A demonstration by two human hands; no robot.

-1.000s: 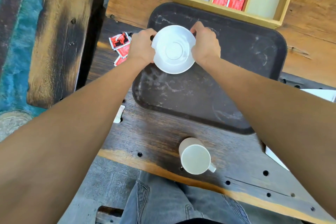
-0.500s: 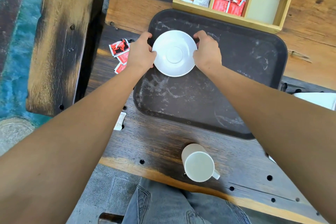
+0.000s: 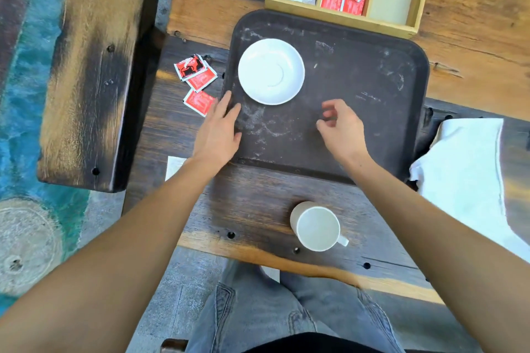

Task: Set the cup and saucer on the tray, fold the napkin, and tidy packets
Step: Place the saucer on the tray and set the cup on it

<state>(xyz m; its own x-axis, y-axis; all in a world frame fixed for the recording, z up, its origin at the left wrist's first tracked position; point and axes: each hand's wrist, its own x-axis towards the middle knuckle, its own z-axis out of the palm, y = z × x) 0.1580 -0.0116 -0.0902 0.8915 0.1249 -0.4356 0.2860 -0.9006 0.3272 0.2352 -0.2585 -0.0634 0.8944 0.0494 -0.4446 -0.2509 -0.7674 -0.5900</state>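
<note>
With both hands empty, left hand [image 3: 217, 135] flat, right hand [image 3: 341, 130] loosely curled | saucer [image 3: 271, 71] sits upper left on tray [image 3: 372, 89] | cup [image 3: 317, 227] near bench [image 3: 252, 203] edge, lower centre | risk: my forearm knocks it off.

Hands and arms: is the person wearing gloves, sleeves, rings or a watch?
No. The left hand and right hand are bare, with no gloves, and no rings or watch can be seen. Both forearms are uncovered as far as the picture shows, so no sleeves appear. Grey jeans show below.

White saucer [image 3: 271, 71] on tray [image 3: 372, 80]; cup [image 3: 317, 228] upright on table.
</note>
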